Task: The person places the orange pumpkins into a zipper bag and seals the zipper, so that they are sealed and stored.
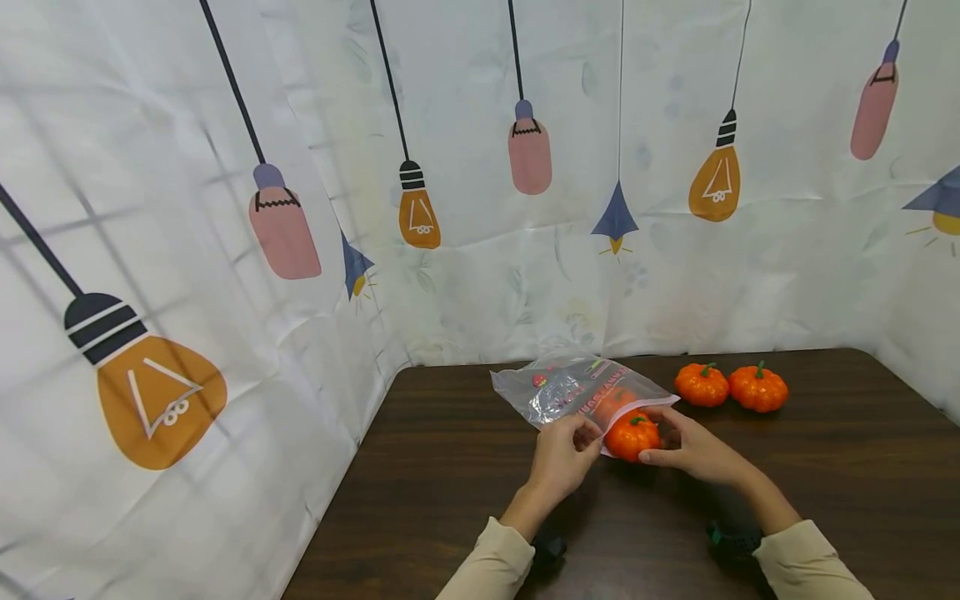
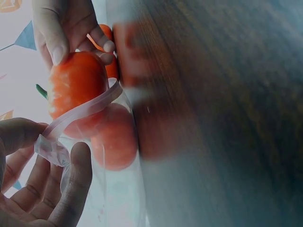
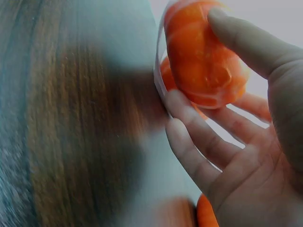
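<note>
A clear zip bag [image 1: 558, 392] with printed lettering lies on the table, its mouth facing the right hand. Inside it, orange pumpkin shapes [image 2: 115, 142] show through the plastic. At the mouth sits a small orange toy pumpkin [image 1: 632, 436] with a green stem, partly within the bag's rim. My left hand [image 1: 562, 457] pinches the bag's edge between thumb and fingers. My right hand [image 1: 693, 447] holds the pumpkin, thumb on one side and fingers beneath, as the right wrist view shows.
Two more orange pumpkins, one on the left [image 1: 702, 384] and one on the right [image 1: 759, 387], stand at the back of the dark wooden table [image 1: 435, 467]. A white cloth [image 1: 480, 292] printed with hanging lamps rises behind and at the left.
</note>
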Demonstrator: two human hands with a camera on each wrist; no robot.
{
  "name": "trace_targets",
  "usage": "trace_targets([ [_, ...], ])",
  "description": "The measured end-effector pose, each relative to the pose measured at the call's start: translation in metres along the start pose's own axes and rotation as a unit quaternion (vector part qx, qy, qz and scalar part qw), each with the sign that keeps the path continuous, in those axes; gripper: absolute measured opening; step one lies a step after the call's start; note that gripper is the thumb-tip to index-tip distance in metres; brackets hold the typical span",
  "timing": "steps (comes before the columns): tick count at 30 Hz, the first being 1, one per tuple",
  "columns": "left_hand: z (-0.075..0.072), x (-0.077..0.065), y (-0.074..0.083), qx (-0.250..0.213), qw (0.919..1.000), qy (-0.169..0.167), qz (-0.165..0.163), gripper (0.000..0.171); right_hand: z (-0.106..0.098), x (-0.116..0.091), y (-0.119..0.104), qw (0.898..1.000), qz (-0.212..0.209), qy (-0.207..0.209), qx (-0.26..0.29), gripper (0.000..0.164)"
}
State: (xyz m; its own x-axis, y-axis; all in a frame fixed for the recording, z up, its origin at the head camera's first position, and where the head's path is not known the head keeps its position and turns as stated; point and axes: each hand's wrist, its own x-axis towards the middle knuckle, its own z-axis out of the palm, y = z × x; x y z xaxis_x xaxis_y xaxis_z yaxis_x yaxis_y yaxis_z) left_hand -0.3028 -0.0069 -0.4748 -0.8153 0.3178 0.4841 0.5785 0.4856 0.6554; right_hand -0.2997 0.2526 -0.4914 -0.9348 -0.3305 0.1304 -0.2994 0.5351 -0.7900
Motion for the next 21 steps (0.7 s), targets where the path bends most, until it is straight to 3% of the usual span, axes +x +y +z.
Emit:
trace_targets([
  [10,0.000,0.000,0.001,0.010,0.9999,-0.007,0.007,0.005,0.007,0.002,-0.004,0.997,0.028,0.047,-0.047,0.079],
  [21,0.001,-0.001,0.000,0.018,0.9998,-0.007,0.010,0.005,0.015,0.002,-0.011,0.996,-0.002,0.074,-0.057,0.077],
])
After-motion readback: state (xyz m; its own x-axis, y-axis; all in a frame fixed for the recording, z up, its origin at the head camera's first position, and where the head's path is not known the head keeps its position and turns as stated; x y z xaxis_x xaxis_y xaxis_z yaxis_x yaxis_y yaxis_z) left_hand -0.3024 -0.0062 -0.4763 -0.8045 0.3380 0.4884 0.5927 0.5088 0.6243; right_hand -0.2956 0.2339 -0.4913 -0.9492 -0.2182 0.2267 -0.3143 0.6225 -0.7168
